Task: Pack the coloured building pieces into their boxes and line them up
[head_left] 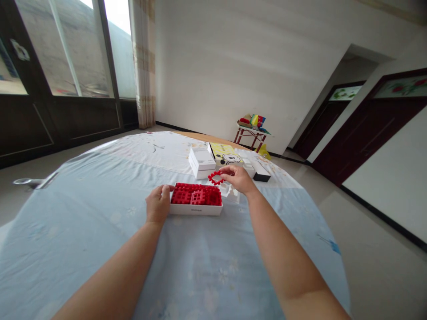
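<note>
A shallow white box (195,210) lies on the round table, filled with red plastic grid pieces (196,195). My left hand (158,203) rests against the box's left end, fingers curled round its edge. My right hand (239,178) hovers just behind the box's right end and pinches a single red toothed frame piece (215,177) between fingers and thumb, held a little above the table.
The table wears a pale blue floral cloth (100,213). Behind the box lie a white carton (201,162), a yellow cartoon-print box (225,154) and a black-and-white box (259,170). A small red stool (251,132) with colourful items stands by the far wall.
</note>
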Motion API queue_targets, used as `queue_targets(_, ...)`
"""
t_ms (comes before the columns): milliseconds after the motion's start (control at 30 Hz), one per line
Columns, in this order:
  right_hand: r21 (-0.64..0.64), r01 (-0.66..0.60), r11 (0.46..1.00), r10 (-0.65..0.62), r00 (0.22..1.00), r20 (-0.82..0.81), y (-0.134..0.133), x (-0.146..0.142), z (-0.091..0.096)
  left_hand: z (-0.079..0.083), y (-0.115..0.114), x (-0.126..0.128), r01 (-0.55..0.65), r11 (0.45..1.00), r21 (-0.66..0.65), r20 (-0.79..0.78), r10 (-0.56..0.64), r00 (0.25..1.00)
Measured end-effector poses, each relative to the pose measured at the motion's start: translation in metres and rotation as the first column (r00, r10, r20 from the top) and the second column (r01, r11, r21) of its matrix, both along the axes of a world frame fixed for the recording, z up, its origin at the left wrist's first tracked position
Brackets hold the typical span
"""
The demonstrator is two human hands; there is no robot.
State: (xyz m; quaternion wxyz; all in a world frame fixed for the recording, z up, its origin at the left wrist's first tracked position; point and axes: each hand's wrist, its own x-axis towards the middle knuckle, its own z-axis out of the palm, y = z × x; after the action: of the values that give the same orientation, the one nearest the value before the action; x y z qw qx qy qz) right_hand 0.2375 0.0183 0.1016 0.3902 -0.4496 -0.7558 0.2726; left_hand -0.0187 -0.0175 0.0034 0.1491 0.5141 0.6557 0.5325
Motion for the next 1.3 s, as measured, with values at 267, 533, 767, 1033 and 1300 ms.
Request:
queue_targets(267,0.246,0.008,0.969,-0.093,0.937,0.338,0.002,-0.012,-0.003,-0.002,0.001,-0.001,0.006,1.000,0.003,0.009,-0.007,1.000)
queue_targets(533,0.240,-0.143,0.960,-0.007,0.846,0.534,0.008,-0.027,-0.016,-0.003,0.002,-0.001,0.009,1.000,0.000,0.027,-0.009,1.000)
queue_targets(767,0.313,-0.139,0.940,-0.014,0.898,0.440,0.011,-0.035,-0.029,-0.005,0.003,-0.002,0.012,1.000,0.000,0.024,-0.012,1.000)
queue_targets(1033,0.239,-0.134,0.962,0.015,0.898,0.441,0.010,-0.025,-0.031,-0.005,0.003,-0.001,0.018,1.000,0.004,0.033,-0.018,0.999)
queue_targets(1300,0.228,-0.084,0.970,-0.067,0.812,0.580,0.007,-0.031,-0.020,-0.004,0.002,-0.001,0.043,0.999,-0.006,0.002,-0.043,0.999)
